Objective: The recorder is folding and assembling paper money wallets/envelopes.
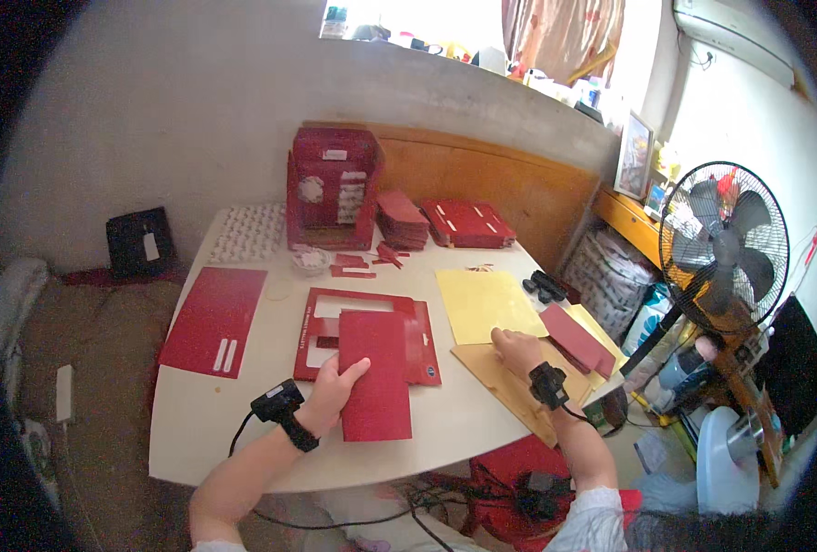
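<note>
My left hand (336, 391) grips the left edge of a dark red rectangular card (376, 386), thumb on top. The card is over a flat red cardboard piece (427, 345) with a white window-like area and covers part of it. My right hand (519, 351) is closed, its fingertips at the lower edge of a pale yellow sheet (468, 299). What those fingers pinch, if anything, is too small to make out. Under that hand lies a tan sheet (500, 382). Both wrists wear black strapped devices with cables.
A red card with two white strips (213, 322) lies at left. Behind stand a red box (333, 184), stacked red pieces (468, 224) and a small clear bowl (311, 261). Red cards (577, 340) and black items (544, 287) lie at right, near a standing fan (726, 244).
</note>
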Available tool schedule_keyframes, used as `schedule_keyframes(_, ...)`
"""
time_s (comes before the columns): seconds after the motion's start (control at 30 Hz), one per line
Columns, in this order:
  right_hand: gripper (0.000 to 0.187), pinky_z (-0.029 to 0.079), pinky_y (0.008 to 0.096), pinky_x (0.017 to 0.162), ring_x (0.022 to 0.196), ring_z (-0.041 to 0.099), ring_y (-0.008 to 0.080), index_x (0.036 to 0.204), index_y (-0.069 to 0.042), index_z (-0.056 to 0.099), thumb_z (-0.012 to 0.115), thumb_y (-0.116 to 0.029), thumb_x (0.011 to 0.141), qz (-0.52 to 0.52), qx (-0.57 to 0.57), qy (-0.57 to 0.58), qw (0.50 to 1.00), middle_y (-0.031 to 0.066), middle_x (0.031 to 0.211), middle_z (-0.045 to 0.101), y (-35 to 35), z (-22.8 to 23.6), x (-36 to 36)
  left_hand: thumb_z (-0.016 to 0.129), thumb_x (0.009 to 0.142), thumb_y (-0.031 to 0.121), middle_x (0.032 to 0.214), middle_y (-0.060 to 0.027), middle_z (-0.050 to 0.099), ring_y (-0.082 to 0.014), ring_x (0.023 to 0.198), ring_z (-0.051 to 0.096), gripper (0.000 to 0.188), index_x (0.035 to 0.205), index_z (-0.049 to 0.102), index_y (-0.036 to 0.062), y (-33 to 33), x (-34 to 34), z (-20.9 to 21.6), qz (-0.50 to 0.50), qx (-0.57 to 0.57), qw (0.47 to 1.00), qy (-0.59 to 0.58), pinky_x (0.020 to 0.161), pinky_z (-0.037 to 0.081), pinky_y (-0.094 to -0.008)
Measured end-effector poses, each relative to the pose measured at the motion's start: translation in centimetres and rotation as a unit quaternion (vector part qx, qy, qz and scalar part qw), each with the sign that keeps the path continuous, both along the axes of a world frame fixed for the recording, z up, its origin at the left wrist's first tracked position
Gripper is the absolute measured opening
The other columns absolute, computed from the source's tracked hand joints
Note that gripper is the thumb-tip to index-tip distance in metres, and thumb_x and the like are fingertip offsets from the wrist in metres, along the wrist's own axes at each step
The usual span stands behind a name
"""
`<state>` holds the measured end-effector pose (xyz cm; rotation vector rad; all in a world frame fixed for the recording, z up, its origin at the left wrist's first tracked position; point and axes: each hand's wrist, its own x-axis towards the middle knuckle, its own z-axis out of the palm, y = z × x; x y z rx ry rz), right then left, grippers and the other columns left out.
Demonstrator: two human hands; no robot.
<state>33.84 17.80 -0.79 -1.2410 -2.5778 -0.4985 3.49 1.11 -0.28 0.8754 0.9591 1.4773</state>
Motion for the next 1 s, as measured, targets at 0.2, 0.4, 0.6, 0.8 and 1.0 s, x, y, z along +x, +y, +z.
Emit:
schedule_keyframes(0.2, 0.012, 0.046, 0.0325, 0.061, 0.070, 0.057, 0.0250, 0.080, -0.006, 0.051, 0.061, -0.009, 0.073, 0.082, -0.007, 0.184, 0.979, 0.0098, 0.074, 0.054, -2.5, 1.6, -2.4, 0.053, 0.085, 0.012, 0.102, -0.0088, 0.057, -0.0135, 0.090, 0.055, 0.028, 0.109, 0.047, -0.0020, 0.6, -0.7, -1.6, 0.023, 0.080, 0.996, 0.039, 0.079, 0.046, -0.0275)
schedule_keyframes(0.4, 0.013, 0.044, 0.0217, 0.059, 0.068, 0.053, 0.0106, 0.081, -0.003, 0.057, 0.066, -0.011, 0.076, 0.199, -0.388, 0.463, 0.772, 0.0051, 0.079, 0.052, -9.3, 5.2, -9.6, 0.054, 0.084, 0.009, 0.100, -0.0088, 0.058, -0.0134, 0.089, 0.055, 0.028, 0.108, 0.046, -0.0016, 0.0, 0.3, -0.9, 0.135, 0.160, 0.972, 0.110, 0.078, 0.045, -0.0265)
schedule_keyframes(0.6, 0.013, 0.043, 0.0244, 0.060, 0.067, 0.053, 0.0128, 0.080, 0.000, 0.058, 0.065, -0.009, 0.076, 0.280, -0.320, 0.476, 0.770, 0.0069, 0.076, 0.055, -12.8, 7.0, -15.7, 0.055, 0.084, 0.010, 0.099, -0.0094, 0.058, -0.0136, 0.089, 0.055, 0.029, 0.109, 0.045, -0.0012, -0.6, 0.8, 0.2, 0.186, 0.239, 0.938, 0.172, 0.077, 0.045, -0.0272)
schedule_keyframes(0.8, 0.010, 0.044, 0.0262, 0.059, 0.065, 0.055, 0.0163, 0.077, 0.001, 0.059, 0.064, -0.007, 0.074, 0.261, -0.261, 0.498, 0.784, 0.0095, 0.075, 0.056, -12.7, 6.4, -17.3, 0.055, 0.084, 0.009, 0.100, -0.0085, 0.057, -0.0122, 0.089, 0.054, 0.028, 0.108, 0.047, -0.0006, -1.3, 0.8, 0.7, 0.188, 0.247, 0.938, 0.155, 0.076, 0.045, -0.0261)
schedule_keyframes(1.0, 0.006, 0.042, 0.0218, 0.059, 0.067, 0.051, 0.0102, 0.076, 0.001, 0.058, 0.063, -0.003, 0.074, 0.248, -0.263, 0.502, 0.786, 0.0056, 0.076, 0.052, -12.6, 6.2, -17.5, 0.054, 0.083, 0.007, 0.099, -0.0085, 0.058, -0.0123, 0.088, 0.055, 0.025, 0.106, 0.049, -0.0015, -1.5, 0.7, 0.9, 0.168, 0.230, 0.943, 0.170, 0.075, 0.045, -0.0263)
